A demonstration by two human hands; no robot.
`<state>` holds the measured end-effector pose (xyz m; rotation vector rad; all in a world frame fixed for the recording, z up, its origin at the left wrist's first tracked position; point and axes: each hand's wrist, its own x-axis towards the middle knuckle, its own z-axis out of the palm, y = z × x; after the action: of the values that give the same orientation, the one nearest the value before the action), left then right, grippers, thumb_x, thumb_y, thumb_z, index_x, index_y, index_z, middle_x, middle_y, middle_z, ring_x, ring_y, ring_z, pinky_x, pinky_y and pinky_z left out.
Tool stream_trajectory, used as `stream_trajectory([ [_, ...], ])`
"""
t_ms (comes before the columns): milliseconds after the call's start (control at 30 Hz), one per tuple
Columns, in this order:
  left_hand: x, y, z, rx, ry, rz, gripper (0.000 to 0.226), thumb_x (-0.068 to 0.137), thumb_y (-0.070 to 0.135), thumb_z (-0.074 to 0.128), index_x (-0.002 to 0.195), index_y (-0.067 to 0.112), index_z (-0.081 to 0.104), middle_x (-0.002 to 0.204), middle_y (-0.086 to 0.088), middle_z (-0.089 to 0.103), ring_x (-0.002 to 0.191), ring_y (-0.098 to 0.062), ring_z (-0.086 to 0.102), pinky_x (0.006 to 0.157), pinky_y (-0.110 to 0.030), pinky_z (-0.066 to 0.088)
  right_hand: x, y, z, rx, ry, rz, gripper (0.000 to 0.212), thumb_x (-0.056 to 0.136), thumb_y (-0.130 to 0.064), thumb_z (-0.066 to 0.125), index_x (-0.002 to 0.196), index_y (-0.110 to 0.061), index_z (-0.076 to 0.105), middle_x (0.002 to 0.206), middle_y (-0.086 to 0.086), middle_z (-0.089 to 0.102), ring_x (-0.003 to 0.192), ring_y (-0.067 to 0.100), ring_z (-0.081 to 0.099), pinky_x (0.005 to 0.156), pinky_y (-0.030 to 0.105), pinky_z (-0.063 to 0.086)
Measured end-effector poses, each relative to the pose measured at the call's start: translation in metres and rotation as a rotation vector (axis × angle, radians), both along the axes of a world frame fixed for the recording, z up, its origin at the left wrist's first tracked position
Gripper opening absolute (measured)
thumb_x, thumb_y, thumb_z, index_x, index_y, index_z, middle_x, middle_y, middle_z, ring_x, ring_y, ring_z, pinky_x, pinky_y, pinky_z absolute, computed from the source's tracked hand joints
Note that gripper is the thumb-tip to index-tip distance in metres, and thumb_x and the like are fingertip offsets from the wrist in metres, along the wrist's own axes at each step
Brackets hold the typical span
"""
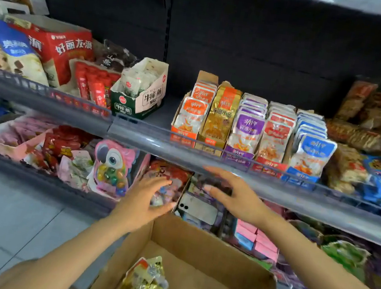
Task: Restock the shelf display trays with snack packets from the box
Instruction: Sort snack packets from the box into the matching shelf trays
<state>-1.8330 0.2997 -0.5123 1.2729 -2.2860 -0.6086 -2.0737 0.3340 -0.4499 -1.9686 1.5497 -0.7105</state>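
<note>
Gold snack pkts [141,285] lie in cardboard box [206,245] at btm, w/ left grip [149,200] & right grip [233,195] both released, fingers spread, holding nothing, just above box by lower shelf [43,181], display trays [183,138] on upper shelf [207,156].

Left hand [145,198] and right hand [236,195] (both empty) above cardboard box [205,253], gold packets [143,286] inside

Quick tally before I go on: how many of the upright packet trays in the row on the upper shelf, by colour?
Orange tray: 1
Gold tray: 1
Purple tray: 1
Red tray: 1
Blue tray: 1
Total: 5
</note>
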Motion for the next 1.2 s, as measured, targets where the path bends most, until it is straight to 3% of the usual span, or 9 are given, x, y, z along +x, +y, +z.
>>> stream_trajectory([
  [167, 0.043, 0.026, -0.062, 0.273, -0.100, 0.108, 0.076, 0.083, 0.064, 0.048, 0.144, 0.022, 0.033, 0.150, 0.005, 0.033, 0.138, -0.016, 0.032, 0.109, -0.029, 0.030, 0.028, 0.029, -0.123, 0.311, -0.048, -0.011, 0.049, 0.087, -0.045, 0.059, 0.132, -0.027, 0.049, 0.138, -0.010, 0.048, 0.123, 0.007, 0.047, 0.107, 0.027, 0.037],
  [267, 0.056, 0.035, -0.090, 0.442, -0.147, 0.170, 0.073, 0.089, 0.050, 0.052, 0.149, 0.020, 0.022, 0.153, 0.000, 0.028, 0.138, -0.018, 0.033, 0.107, -0.030, 0.033, 0.046, 0.037, -0.182, 0.503, -0.088, -0.057, 0.046, 0.091, -0.031, 0.060, 0.133, -0.016, 0.048, 0.137, 0.000, 0.050, 0.121, 0.011, 0.049, 0.088, 0.006, 0.038],
  [333, 0.061, 0.039, -0.103, 0.542, -0.102, 0.203, 0.075, 0.089, 0.052, 0.051, 0.149, 0.020, 0.019, 0.154, 0.001, 0.027, 0.137, -0.018, 0.034, 0.108, -0.031, 0.033, 0.058, 0.041, -0.217, 0.647, -0.165, -0.139, 0.048, 0.091, -0.025, 0.061, 0.134, -0.009, 0.046, 0.134, 0.002, 0.050, 0.116, 0.012, 0.050, 0.076, 0.003, 0.039],
  [433, 0.060, 0.044, -0.118, 0.623, -0.035, 0.217, 0.079, 0.082, 0.063, 0.046, 0.147, 0.025, 0.021, 0.151, 0.002, 0.035, 0.135, -0.017, 0.038, 0.110, -0.035, 0.035, 0.075, 0.043, -0.256, 0.785, -0.260, -0.242, 0.049, 0.089, -0.023, 0.063, 0.132, -0.005, 0.045, 0.126, 0.003, 0.050, 0.110, 0.011, 0.047, 0.077, 0.010, 0.039],
  [733, 0.048, 0.043, -0.125, 0.639, 0.065, 0.274, 0.052, 0.095, 0.048, 0.042, 0.141, 0.024, 0.035, 0.140, 0.003, 0.048, 0.127, -0.017, 0.046, 0.090, -0.019, 0.033, 0.116, 0.038, -0.325, 0.721, -0.214, -0.436, 0.050, 0.078, -0.028, 0.076, 0.117, -0.008, 0.052, 0.124, 0.008, 0.046, 0.096, 0.019, 0.055, 0.071, 0.020, 0.050],
  [833, 0.048, 0.043, -0.123, 0.638, 0.085, 0.281, 0.052, 0.095, 0.048, 0.042, 0.140, 0.022, 0.036, 0.137, 0.003, 0.049, 0.122, -0.015, 0.048, 0.088, -0.018, 0.034, 0.136, 0.036, -0.325, 0.648, -0.163, -0.401, 0.052, 0.075, -0.025, 0.078, 0.116, -0.012, 0.049, 0.114, -0.001, 0.032, 0.098, 0.021, 0.054, 0.089, 0.031, 0.049],
  [933, 0.050, 0.043, -0.124, 0.632, 0.094, 0.275, 0.051, 0.095, 0.049, 0.042, 0.138, 0.023, 0.037, 0.133, 0.004, 0.052, 0.107, -0.005, 0.049, 0.077, -0.010, 0.037, 0.156, 0.036, -0.328, 0.592, -0.155, -0.396, 0.040, 0.075, -0.013, 0.075, 0.106, -0.016, 0.049, 0.115, 0.000, 0.033, 0.092, 0.016, 0.050, 0.091, 0.025, 0.043],
  [1100, 0.050, 0.042, -0.130, 0.609, 0.089, 0.283, 0.053, 0.092, 0.052, 0.044, 0.136, 0.023, 0.040, 0.130, 0.005, 0.054, 0.117, -0.014, 0.053, 0.087, -0.020, 0.040, 0.151, 0.039, -0.322, 0.692, -0.545, -0.516, 0.046, 0.069, 0.017, 0.071, 0.085, -0.015, 0.041, 0.091, 0.009, 0.061, 0.078, 0.019, 0.057, 0.056, 0.016, 0.050],
  [1200, 0.052, 0.040, -0.133, 0.594, 0.070, 0.292, 0.061, 0.089, 0.056, 0.046, 0.140, 0.023, 0.035, 0.140, 0.001, 0.048, 0.125, -0.018, 0.048, 0.101, -0.032, 0.042, 0.129, 0.041, -0.308, 0.667, -0.726, -0.599, 0.038, 0.075, 0.018, 0.065, 0.089, -0.011, 0.045, 0.102, 0.028, 0.065, 0.082, 0.029, 0.062, 0.073, 0.036, 0.055],
])
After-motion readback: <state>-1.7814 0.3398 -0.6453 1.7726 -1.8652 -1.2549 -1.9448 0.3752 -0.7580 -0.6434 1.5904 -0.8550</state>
